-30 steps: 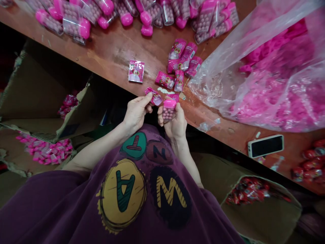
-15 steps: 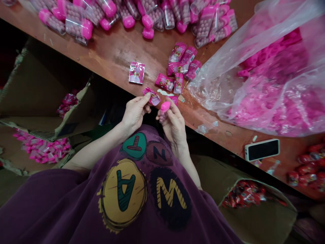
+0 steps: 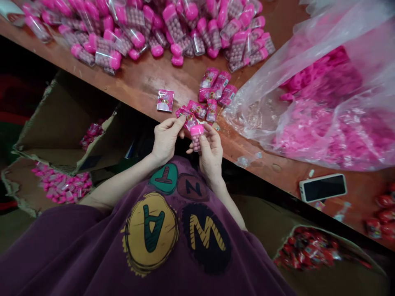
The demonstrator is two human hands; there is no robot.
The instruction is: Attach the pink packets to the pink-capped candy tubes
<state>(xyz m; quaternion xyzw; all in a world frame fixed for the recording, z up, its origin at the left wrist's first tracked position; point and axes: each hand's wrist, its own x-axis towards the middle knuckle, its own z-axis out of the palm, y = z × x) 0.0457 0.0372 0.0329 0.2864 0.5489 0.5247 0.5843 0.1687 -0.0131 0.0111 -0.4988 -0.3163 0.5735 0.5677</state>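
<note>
Between the thumb and fingers of my left hand (image 3: 168, 137) is a pink printed sleeve (image 3: 189, 119), held at its left end. My right hand (image 3: 211, 150) grips a small clear candy jar (image 3: 196, 137) filled with pink balls, its pink cap uppermost. The cap is right beside the sleeve's lower edge; I cannot tell whether they touch. Beyond my hands, several more printed sleeves (image 3: 220, 82) lie in a loose group on the wooden table (image 3: 132, 82). One flat square sleeve (image 3: 166, 100) lies apart, to the left.
A heap of filled candy jars (image 3: 173, 24) covers the table's far side. At right stand a clear plastic bag (image 3: 259, 119) of pink pieces and a phone (image 3: 323, 188). Below the edge are cardboard boxes (image 3: 68, 111), one with red packets (image 3: 308, 248), another with pink items (image 3: 64, 185).
The jar has come closer to the sleeve, turning so its side faces me more fully. My view has shifted, and more of the jar heap shows.
</note>
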